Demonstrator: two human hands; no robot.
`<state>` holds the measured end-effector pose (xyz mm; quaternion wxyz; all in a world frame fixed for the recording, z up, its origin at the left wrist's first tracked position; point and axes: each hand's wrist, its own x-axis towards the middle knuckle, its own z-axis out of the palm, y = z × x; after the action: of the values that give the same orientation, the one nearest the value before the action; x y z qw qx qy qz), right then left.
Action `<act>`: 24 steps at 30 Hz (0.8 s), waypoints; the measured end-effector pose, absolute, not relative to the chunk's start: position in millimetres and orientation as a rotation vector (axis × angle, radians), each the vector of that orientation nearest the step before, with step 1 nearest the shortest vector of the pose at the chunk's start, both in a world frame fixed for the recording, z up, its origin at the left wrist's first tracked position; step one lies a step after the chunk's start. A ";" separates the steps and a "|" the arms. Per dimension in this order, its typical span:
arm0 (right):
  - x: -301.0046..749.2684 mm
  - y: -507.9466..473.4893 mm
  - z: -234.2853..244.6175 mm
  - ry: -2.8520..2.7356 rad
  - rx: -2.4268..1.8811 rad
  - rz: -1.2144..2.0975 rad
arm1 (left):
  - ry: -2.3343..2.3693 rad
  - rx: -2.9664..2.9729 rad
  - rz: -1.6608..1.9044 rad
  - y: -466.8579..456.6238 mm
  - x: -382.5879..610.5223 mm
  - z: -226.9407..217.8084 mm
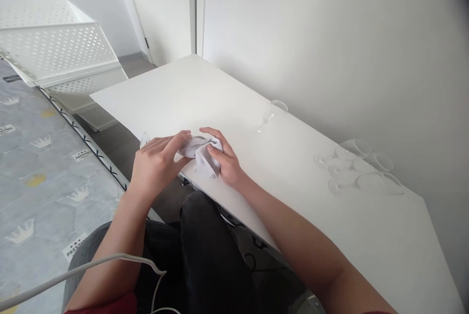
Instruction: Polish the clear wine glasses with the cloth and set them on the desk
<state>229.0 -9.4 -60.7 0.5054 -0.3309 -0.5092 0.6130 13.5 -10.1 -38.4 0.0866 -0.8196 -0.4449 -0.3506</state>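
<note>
My left hand (pixel 159 157) is closed around a stemmed glass. Most of that glass is hidden; a clear rim-like edge, seemingly its foot (pixel 144 138), shows left of the fingers. My right hand (pixel 225 157) grips a pale grey-white cloth (pixel 207 157), which is bunched up against the glass and hangs down in a loose fold. Both hands are close together over the near edge of the white table (pixel 176 89). Beyond my right hand, one clear stemmed glass (pixel 271 114) lies on its side near the wall.
Three more stemmed glasses (pixel 366 167) lie on their sides at the table's right, by the wall (pixel 330 35). At left are a patterned mattress (pixel 54 172) and a white perforated rack (pixel 62 45). A white cable (pixel 91 265) crosses my left forearm.
</note>
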 end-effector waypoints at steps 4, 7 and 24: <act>228.1 -10.4 -61.7 -1.229 -0.852 1.364 | -1.326 -2.420 -1.052 -9.9 14.3 -39.6; 227.0 -11.5 -60.4 -1.260 -0.841 1.398 | -1.219 -2.416 -1.045 -11.3 20.1 -38.9; 225.8 -18.4 -57.3 -1.484 -0.842 1.241 | -1.200 -2.459 -1.077 -13.8 21.7 -38.2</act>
<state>225.8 -18.4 -57.3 0.4933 -0.3470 -0.6120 0.5115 21.7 -13.8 -38.2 0.1002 -0.8320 -0.4061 -0.3644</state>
